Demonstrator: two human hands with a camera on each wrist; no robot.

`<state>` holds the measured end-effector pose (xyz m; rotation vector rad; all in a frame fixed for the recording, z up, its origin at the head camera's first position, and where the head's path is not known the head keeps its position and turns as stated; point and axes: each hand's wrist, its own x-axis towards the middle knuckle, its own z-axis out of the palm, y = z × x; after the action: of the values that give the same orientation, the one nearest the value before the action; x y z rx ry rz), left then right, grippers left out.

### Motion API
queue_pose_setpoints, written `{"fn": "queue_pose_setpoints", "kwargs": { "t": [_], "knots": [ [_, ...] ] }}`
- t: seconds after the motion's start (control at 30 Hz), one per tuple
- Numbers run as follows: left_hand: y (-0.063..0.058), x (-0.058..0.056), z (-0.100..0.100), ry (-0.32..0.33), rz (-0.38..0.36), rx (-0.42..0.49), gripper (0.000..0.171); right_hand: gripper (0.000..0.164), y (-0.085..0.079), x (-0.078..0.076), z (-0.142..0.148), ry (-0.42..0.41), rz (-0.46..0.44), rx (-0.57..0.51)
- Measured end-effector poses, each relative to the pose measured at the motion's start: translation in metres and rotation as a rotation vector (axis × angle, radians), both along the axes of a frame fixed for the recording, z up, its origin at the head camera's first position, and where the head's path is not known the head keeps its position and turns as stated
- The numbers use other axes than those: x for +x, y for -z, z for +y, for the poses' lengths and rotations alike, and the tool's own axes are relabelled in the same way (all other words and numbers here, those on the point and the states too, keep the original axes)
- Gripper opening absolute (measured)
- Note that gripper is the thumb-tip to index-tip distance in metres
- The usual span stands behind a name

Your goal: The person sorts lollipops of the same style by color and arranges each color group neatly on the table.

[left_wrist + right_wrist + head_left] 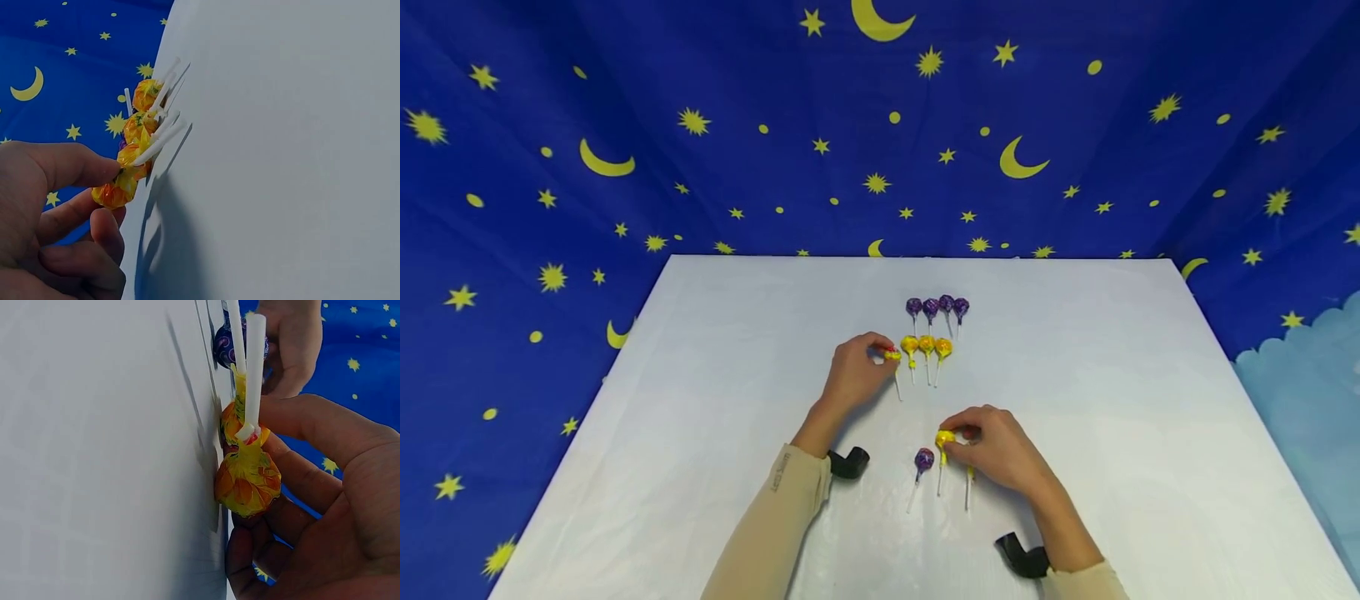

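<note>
My left hand [859,371] pinches a yellow-wrapped lollipop [892,355] between thumb and finger, at the left end of a row of yellow lollipops [927,344]. Its white stick points toward me. Nearer the front, my right hand [997,447] pinches another yellow lollipop [945,437] by its head. A further yellow lollipop [248,481] lies beneath that hand's palm, its head hidden in the head view. Just left of the right hand's fingertips lies a purple lollipop [924,458], stick toward me.
Behind the yellow row, several purple lollipops [931,308] lie side by side with sticks toward me. All rest on a white table [1075,350]. Blue cloth with yellow moons and stars [940,100] hangs around it. A black curved piece [850,463] sits at each wrist.
</note>
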<state>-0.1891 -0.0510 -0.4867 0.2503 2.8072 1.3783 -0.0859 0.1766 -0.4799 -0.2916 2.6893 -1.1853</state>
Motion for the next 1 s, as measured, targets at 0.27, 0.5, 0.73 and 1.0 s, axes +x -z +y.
{"fn": "queue_pose_setpoints", "kwargs": {
  "t": [0.27,0.5,0.73,1.0],
  "knots": [
    [0.001,-0.011,0.003,-0.004,0.021,-0.025,0.017,0.019,-0.001,-0.001,-0.001,0.014,-0.017,-0.002],
    [0.005,-0.014,0.003,-0.021,0.007,-0.016,0.018,0.018,0.0,-0.001,-0.002,0.007,-0.016,-0.003],
    [0.006,-0.016,0.005,-0.028,0.019,-0.024,0.019,0.018,0.001,-0.001,-0.001,0.013,-0.003,-0.007],
    [0.008,-0.017,0.003,-0.031,0.005,-0.068,0.021,0.017,0.003,0.0,-0.002,0.013,0.005,-0.016]
  ]
}}
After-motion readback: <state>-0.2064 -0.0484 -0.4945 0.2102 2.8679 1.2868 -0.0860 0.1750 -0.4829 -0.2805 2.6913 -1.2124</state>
